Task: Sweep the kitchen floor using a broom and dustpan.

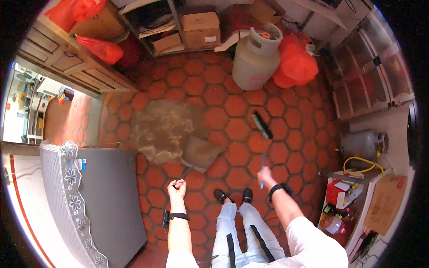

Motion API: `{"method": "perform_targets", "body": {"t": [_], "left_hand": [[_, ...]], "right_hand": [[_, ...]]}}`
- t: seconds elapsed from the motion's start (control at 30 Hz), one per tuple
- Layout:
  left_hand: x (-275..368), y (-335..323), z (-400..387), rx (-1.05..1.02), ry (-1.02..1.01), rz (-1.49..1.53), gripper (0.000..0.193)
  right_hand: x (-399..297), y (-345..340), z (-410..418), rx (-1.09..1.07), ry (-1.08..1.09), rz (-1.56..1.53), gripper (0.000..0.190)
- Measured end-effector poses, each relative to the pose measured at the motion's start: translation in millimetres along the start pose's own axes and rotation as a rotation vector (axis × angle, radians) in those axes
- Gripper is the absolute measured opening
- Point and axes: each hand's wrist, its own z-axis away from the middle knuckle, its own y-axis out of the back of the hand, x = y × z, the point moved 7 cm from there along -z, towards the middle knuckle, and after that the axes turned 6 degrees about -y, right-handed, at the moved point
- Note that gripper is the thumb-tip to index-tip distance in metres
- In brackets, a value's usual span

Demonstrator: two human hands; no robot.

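Observation:
Below the centre, my left hand [177, 188] is closed on the handle of a long-handled dustpan [201, 154]. The dustpan's flat pan rests on the floor at the right edge of a brown-grey stained patch [161, 130]. My right hand [265, 177] grips a blue broom handle [262, 162]. Farther ahead, the broom head [262, 125], with dark bristles, is at the red hexagonal floor tiles, to the right of the dustpan and apart from it. It looks slightly blurred; whether its bristles touch the floor I cannot tell.
A gas cylinder [256, 62] and red plastic bags [296, 63] stand ahead. A grey covered appliance [107, 201] is at the left, below a doorway and wooden door [73, 60]. At the right are another cylinder [360, 144] with a yellow hose and a shelf of bottles [338, 221].

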Motion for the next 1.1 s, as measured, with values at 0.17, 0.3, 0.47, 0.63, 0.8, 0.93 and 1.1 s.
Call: {"method": "perform_targets", "body": {"t": [0.17, 0.3, 0.47, 0.63, 0.8, 0.93, 1.1], "left_hand": [[79, 13, 0, 0.061, -0.162, -0.02, 0.018], [81, 7, -6, 0.042, -0.19, -0.014, 0.016], [92, -6, -21, 0.108, -0.222, -0.026, 0.016], [84, -11, -43, 0.178, -0.246, 0.029, 0.016], [117, -12, -35, 0.251, -0.227, 0.128, 0.015], [116, -7, -34, 0.263, -0.286, 0.155, 0.016], [99, 2, -39, 0.202, -0.302, 0.096, 0.019]], "right_hand": [[-125, 37, 103, -0.266, 0.019, -0.376, 0.029], [-162, 85, 50, -0.108, 0.208, -0.344, 0.03], [-261, 139, -74, 0.049, 0.274, -0.174, 0.025], [-307, 83, -141, 0.12, 0.77, 1.022, 0.029], [-253, 39, -44, -0.282, 0.48, 0.007, 0.05], [-265, 137, 33, -0.61, 0.402, 0.124, 0.041], [-265, 164, -14, -0.384, 0.481, -0.072, 0.019]]}}
